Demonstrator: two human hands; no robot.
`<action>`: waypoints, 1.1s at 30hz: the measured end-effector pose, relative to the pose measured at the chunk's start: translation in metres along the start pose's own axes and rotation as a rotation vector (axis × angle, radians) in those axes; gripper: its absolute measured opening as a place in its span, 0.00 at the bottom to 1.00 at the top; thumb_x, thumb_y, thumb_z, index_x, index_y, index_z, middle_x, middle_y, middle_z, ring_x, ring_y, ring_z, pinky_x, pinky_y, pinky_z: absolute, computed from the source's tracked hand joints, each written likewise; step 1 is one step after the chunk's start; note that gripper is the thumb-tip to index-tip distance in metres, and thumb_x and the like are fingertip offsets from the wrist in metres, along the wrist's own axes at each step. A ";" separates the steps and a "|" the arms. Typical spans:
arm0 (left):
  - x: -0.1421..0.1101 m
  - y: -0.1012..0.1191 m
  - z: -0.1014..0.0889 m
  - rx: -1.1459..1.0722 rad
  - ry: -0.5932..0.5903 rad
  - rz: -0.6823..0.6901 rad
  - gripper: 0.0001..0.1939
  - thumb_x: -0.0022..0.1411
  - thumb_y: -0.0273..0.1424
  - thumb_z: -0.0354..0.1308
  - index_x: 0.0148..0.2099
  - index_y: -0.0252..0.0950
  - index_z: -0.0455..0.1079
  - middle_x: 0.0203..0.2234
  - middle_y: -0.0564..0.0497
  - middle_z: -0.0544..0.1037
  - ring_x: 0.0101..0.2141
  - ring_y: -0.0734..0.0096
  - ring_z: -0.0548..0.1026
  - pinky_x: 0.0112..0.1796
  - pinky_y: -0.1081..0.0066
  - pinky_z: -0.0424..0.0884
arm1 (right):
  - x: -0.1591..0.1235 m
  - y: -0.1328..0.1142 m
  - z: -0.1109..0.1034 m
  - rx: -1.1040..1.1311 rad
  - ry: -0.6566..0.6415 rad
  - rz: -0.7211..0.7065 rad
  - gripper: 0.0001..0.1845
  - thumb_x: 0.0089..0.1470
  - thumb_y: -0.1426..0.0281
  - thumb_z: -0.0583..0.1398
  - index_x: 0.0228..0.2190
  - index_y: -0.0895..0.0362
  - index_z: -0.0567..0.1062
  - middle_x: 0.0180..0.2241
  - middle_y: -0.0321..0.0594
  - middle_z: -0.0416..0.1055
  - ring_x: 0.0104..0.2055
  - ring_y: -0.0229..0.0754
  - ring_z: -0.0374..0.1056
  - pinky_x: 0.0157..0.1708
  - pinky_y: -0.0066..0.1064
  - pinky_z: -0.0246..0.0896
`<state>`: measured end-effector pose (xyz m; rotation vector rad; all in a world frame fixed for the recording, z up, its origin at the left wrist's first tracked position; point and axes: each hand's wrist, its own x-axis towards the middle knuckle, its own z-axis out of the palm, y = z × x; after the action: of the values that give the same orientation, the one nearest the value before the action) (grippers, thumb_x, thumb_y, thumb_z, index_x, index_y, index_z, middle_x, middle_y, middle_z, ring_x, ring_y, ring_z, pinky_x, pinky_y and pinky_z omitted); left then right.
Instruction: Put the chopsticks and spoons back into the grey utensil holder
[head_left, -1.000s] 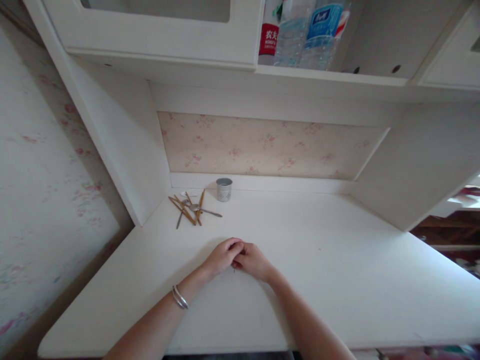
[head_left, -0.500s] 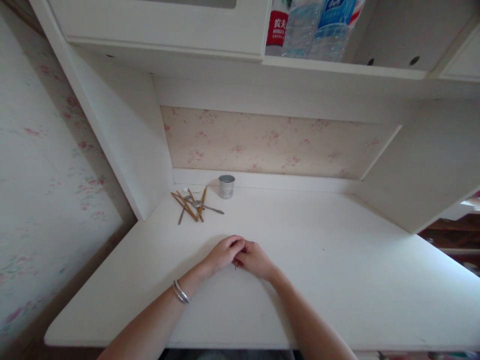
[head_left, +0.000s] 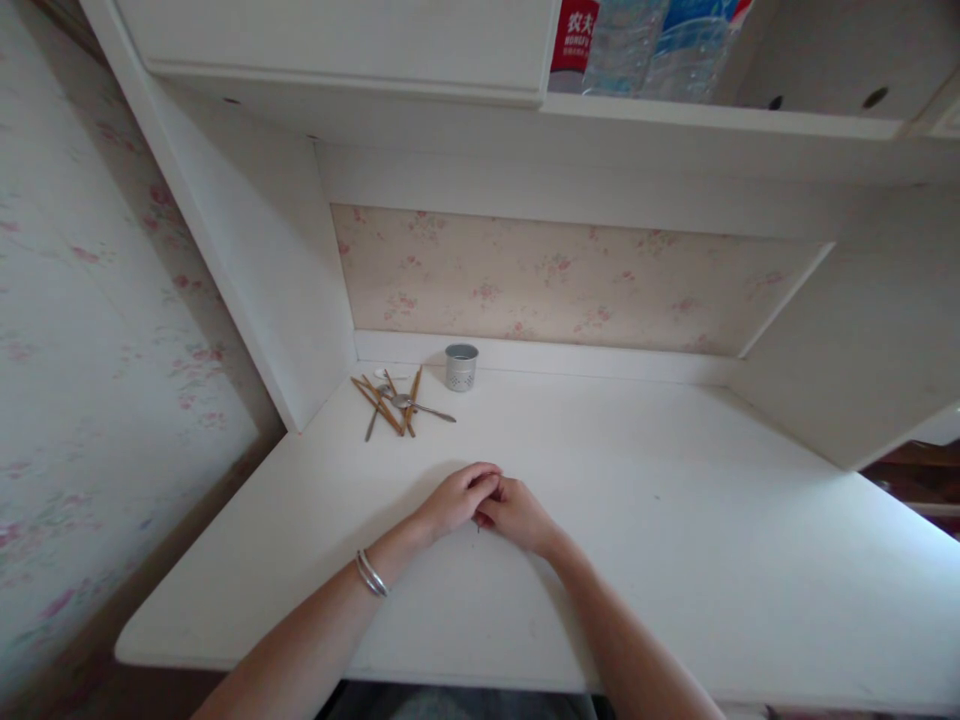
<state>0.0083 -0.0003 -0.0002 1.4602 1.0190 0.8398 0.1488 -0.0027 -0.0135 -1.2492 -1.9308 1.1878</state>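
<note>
Left hand (head_left: 459,497) and right hand (head_left: 519,515) clasped over the white desk (head_left: 675,570), fingers curled closed against each other; can't tell if anything's inside. Chopsticks (head_left: 381,410) and two spoons (head_left: 403,401) in a crossed pile, beyond the hands and to their left, well apart from them. Metal cup (head_left: 461,372) upright, farther out, just right of the pile. Bangles (head_left: 370,575) on left wrist. Bottles (head_left: 619,50) on shelf above, beyond the hands.

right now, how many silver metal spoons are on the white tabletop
2, at the far left: one silver metal spoon, handle rightward; a second spoon, handle toward the viewer. More may hide under the thin brown sticks.
</note>
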 end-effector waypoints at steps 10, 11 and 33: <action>0.000 0.000 0.002 -0.101 -0.071 -0.017 0.17 0.60 0.42 0.52 0.41 0.34 0.69 0.32 0.50 0.72 0.26 0.71 0.71 0.23 0.73 0.69 | 0.000 0.000 0.000 -0.015 0.003 0.004 0.08 0.46 0.73 0.54 0.19 0.58 0.70 0.18 0.34 0.67 0.21 0.34 0.62 0.22 0.23 0.53; 0.000 0.000 0.002 -0.097 -0.071 -0.012 0.17 0.60 0.43 0.52 0.40 0.34 0.69 0.32 0.50 0.72 0.26 0.72 0.71 0.23 0.73 0.69 | 0.000 0.000 0.000 -0.016 0.003 0.007 0.08 0.46 0.74 0.54 0.20 0.58 0.70 0.18 0.34 0.68 0.22 0.34 0.62 0.23 0.23 0.53; 0.001 -0.002 0.001 -0.024 -0.035 0.000 0.17 0.61 0.42 0.51 0.41 0.35 0.70 0.33 0.49 0.75 0.32 0.69 0.72 0.32 0.71 0.69 | -0.001 -0.004 -0.002 -0.077 -0.004 0.008 0.09 0.46 0.74 0.53 0.19 0.58 0.70 0.19 0.34 0.68 0.22 0.34 0.62 0.23 0.24 0.53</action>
<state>0.0093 0.0004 -0.0028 1.4500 0.9797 0.8203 0.1495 -0.0038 -0.0086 -1.2963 -1.9935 1.1299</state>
